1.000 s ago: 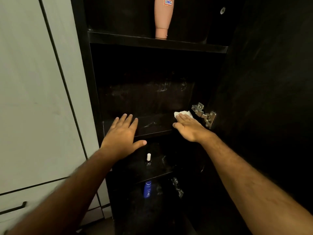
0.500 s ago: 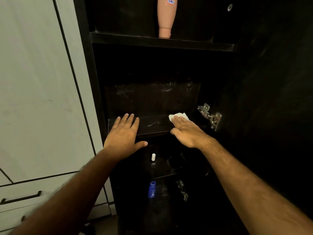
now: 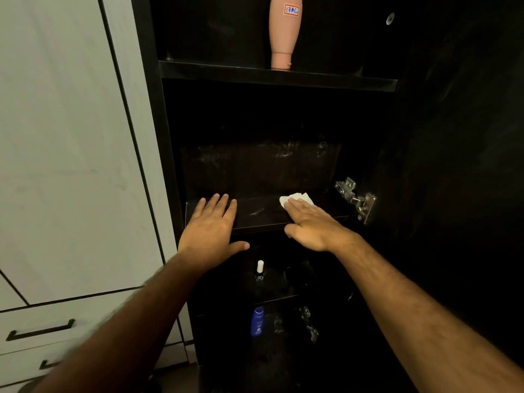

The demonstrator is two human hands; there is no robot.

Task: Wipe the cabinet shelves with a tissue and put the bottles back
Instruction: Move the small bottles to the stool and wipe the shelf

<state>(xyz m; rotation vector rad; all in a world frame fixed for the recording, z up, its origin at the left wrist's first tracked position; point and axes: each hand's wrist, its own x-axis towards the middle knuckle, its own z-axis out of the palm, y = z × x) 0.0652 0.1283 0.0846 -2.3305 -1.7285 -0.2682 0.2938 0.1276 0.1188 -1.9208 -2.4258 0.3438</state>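
Wiping the middle shelf, right to left

The right hand (image 3: 314,222) lies flat, fingers straight, pressing the tissue (image 3: 297,198) on the shelf (image 3: 263,215); it has slid left from the hinge (image 3: 355,198). The left hand (image 3: 211,226) stays flat, fingers spread. I think dusty smears remain, so the bottles wait.

White crumpled tissue (image 3: 297,198) lies on the dark, seemingly dusty middle shelf (image 3: 263,214).

Dim light. A pale wardrobe door (image 3: 65,143) fills nine o'clock, with white drawers (image 3: 34,347) bearing dark bar handles (image 3: 41,330) at seven o'clock. The open dark door (image 3: 465,171) spans three o'clock, its metal hinge (image 3: 355,198) gleaming.
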